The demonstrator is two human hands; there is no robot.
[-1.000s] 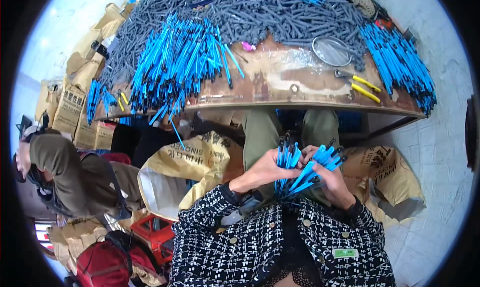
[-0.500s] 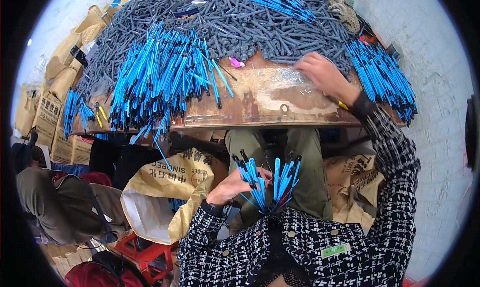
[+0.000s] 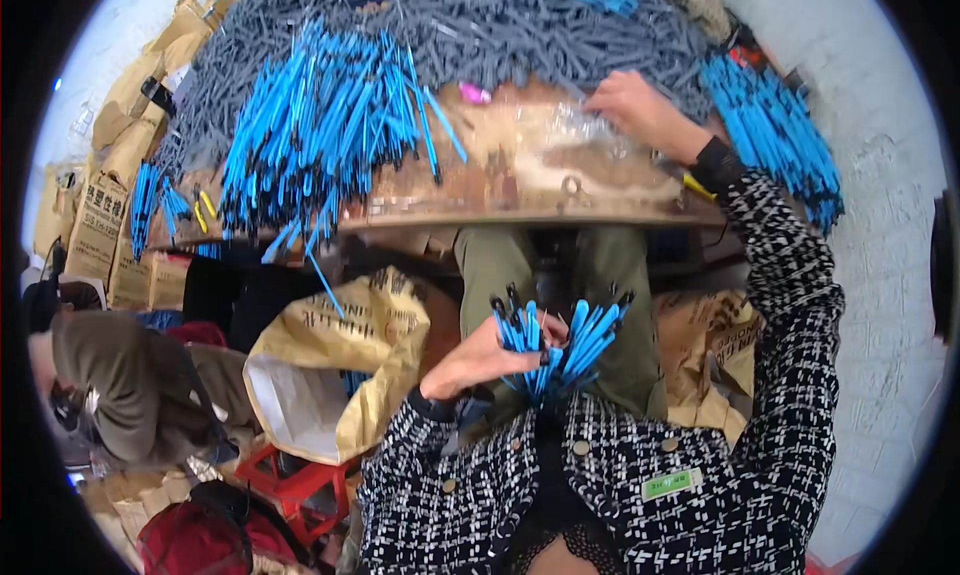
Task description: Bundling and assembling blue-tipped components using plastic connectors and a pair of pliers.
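— Where are the pens?
— A blue bundle [image 3: 560, 345] sits in the lap, gripped by the left hand [image 3: 490, 360].
— And the right hand [image 3: 640, 115]?
— Stretched to the table [image 3: 520, 190], fingers on clear plastic [image 3: 570, 125] beside the grey heap [image 3: 480, 25]; grip unclear.

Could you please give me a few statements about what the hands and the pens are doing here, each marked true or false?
1. The left hand holds a bundle of blue pens over the lap. True.
2. The right hand rests in the lap beside the bundle. False: it reaches out to the wooden table, at the edge of the grey pen heap.
3. A yellow sack stands open below the table, to the person's left. True.
4. The table holds only grey parts. False: a large pile of blue pens also lies on it.
5. Another person sits low at the left. True.
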